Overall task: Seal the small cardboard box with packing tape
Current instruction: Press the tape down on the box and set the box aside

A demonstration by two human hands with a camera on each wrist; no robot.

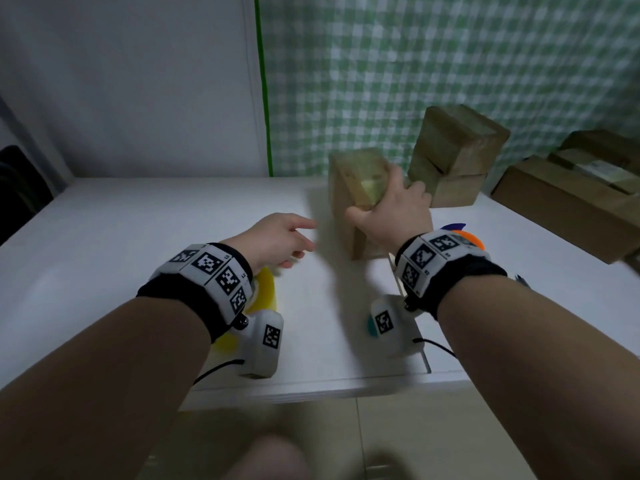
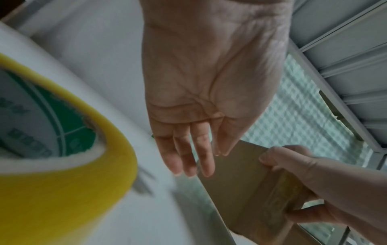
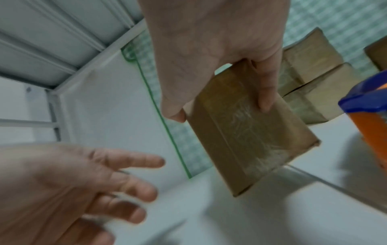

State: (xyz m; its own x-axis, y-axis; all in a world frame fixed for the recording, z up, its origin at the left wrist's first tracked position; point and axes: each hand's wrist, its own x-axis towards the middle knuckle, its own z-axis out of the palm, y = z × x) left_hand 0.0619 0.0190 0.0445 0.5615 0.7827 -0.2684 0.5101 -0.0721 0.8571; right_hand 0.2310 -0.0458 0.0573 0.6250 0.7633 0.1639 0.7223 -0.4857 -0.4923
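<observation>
A person's right hand (image 1: pixel 391 216) grips a small brown cardboard box (image 3: pixel 247 132) from above, thumb on one long edge and fingers (image 3: pixel 266 92) curled over the opposite side, holding it tilted above the white table (image 1: pixel 138 237). The left hand (image 1: pixel 277 239) hovers just beside it, empty, fingers (image 2: pixel 188 157) loosely extended toward the box without touching it.

The box is flat-sided and rectangular, its matte card already crossed by a glossy, wrinkled band of clear tape that catches the light in the right wrist view. Carried in one hand, it appears light and stiff; the taped face looks slicker than the bare card, so the plain edges and corners seem the surer places to hold, and hard squeezing could dent the thin walls.

Below the left wrist, a yellow roll of packing tape (image 2: pixel 69 174) with a green-and-white printed core lies on the table. Near the right wrist sits an orange and blue plastic object (image 3: pixel 368 106), likely a tape dispenser, though that cannot be told. Further back, a stack of similar taped brown boxes (image 1: pixel 457 154) stands before a green-and-white checked cloth (image 1: pixel 450 64), with larger flat cartons (image 1: pixel 568 206) to the right.
</observation>
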